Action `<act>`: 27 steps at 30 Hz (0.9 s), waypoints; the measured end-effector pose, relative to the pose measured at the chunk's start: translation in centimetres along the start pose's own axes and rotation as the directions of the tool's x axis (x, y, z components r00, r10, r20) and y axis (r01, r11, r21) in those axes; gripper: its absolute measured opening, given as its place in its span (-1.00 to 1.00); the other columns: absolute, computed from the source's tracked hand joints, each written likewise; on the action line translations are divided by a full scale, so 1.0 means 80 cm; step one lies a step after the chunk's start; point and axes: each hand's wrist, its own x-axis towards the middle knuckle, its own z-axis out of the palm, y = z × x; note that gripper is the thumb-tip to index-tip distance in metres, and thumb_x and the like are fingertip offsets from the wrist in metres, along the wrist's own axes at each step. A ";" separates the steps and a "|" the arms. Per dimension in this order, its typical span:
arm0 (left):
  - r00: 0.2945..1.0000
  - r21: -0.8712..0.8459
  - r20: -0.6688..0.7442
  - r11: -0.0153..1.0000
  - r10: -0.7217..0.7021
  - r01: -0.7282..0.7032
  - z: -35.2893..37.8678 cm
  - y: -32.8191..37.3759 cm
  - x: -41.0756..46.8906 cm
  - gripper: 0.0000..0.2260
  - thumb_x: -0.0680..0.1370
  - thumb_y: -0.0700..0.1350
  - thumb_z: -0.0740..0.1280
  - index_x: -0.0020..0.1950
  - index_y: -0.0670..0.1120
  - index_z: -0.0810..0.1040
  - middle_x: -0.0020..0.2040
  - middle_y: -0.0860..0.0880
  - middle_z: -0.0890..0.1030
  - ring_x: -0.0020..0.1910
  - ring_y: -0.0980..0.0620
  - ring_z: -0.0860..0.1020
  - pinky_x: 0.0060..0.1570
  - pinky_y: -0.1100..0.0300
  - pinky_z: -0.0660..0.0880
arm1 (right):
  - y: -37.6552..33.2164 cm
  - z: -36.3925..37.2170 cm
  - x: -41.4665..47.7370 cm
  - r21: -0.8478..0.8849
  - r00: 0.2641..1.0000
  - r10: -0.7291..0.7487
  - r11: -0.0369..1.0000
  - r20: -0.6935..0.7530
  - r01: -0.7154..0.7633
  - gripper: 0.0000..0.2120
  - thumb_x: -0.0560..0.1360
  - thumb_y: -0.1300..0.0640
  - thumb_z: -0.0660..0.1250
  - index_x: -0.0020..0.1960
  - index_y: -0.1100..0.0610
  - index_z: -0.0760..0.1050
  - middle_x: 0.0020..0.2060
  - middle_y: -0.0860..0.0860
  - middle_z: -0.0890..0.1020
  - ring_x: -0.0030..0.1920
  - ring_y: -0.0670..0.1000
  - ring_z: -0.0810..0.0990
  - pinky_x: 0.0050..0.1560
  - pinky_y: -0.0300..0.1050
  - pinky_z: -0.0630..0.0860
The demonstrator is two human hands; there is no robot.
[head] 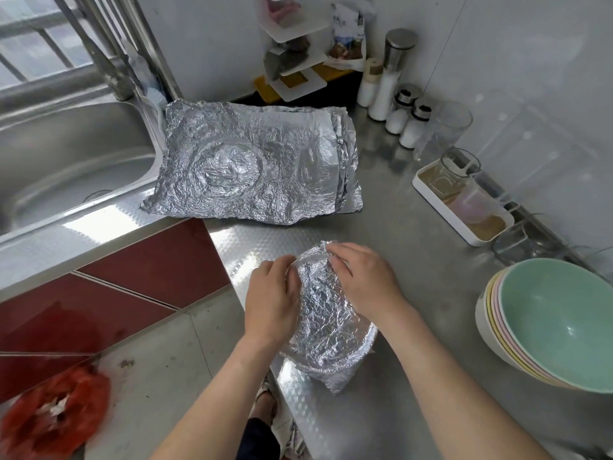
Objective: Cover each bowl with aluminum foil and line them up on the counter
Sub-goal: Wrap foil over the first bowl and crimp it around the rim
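The foil-wrapped bowl (328, 330) sits near the front edge of the steel counter (418, 260), right between the person's two hands. The left hand (272, 303) lies against its left side, fingers curled in and pinching the foil near the far rim. The right hand (365, 283) rests across the top right, fingers bent over the far rim and gripping the crinkled foil there. Farther back, beside the sink (66, 154), lies a stack of foil sheets (265, 167). A stack of uncovered bowls (547, 323) stands well off to the right.
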 end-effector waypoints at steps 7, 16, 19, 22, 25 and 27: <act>0.996 -0.059 0.055 0.996 0.070 -0.067 -0.002 0.003 0.008 -0.81 0.65 -0.06 0.23 0.13 -0.07 0.60 -0.05 0.10 0.48 -0.11 0.12 0.43 -0.17 0.27 0.23 | -0.001 0.009 0.009 -0.021 0.994 0.017 1.000 0.107 -0.015 -0.71 0.63 0.00 0.17 0.30 -0.03 0.52 -0.02 -0.03 0.51 0.05 0.03 0.48 0.10 0.01 0.45; 0.997 -0.083 0.073 0.996 0.025 -0.018 -0.001 0.003 0.013 -0.82 0.64 -0.07 0.25 -0.07 -0.06 0.61 -0.23 0.03 0.59 -0.23 0.04 0.50 -0.26 0.15 0.31 | 0.005 0.017 0.013 -0.013 0.993 0.040 0.999 0.107 -0.039 -0.75 0.62 -0.02 0.18 0.20 -0.04 0.56 0.04 -0.12 0.50 0.12 -0.02 0.45 0.17 0.05 0.36; 1.000 -0.132 0.001 0.991 -0.018 0.018 -0.004 0.008 0.001 -0.81 0.64 -0.10 0.24 -0.16 0.00 0.53 -0.30 0.07 0.56 -0.30 0.14 0.46 -0.29 0.11 0.30 | 0.005 0.004 0.009 -0.087 0.999 0.046 0.995 0.006 -0.045 -0.67 0.61 -0.04 0.17 0.36 -0.10 0.43 0.25 -0.08 0.44 0.26 -0.01 0.37 0.20 0.04 0.25; 0.988 -0.096 -0.038 0.985 -0.148 0.144 -0.011 0.008 -0.014 -0.86 0.62 -0.13 0.19 0.11 0.04 0.49 -0.33 0.11 0.52 -0.36 0.19 0.47 -0.39 0.13 0.31 | 0.008 -0.021 -0.002 -0.103 0.986 0.131 0.985 -0.101 -0.142 -0.59 0.61 -0.04 0.16 0.45 -0.09 0.31 0.31 -0.04 0.40 0.30 0.03 0.33 0.25 0.07 0.26; 0.996 0.086 0.020 0.992 -0.092 0.090 -0.029 0.008 -0.036 -0.58 0.55 -0.16 0.19 0.38 0.11 0.28 -0.19 0.07 0.56 -0.34 -0.01 0.53 -0.33 0.07 0.41 | 0.018 -0.044 -0.023 -0.118 0.951 0.294 0.945 -0.099 -0.305 -0.55 0.61 -0.11 0.11 0.48 -0.06 0.26 0.27 0.10 0.44 0.27 0.15 0.39 0.20 0.08 0.35; 0.996 0.161 0.070 0.986 -0.053 0.041 -0.040 0.012 -0.049 -0.58 0.55 -0.17 0.19 0.37 0.14 0.25 -0.07 0.02 0.52 -0.27 -0.13 0.55 -0.27 0.04 0.41 | 0.023 -0.058 -0.039 -0.079 0.899 0.438 0.896 0.006 -0.436 -0.51 0.61 -0.17 0.06 0.49 -0.05 0.20 0.29 0.17 0.46 0.27 0.21 0.43 0.19 0.07 0.37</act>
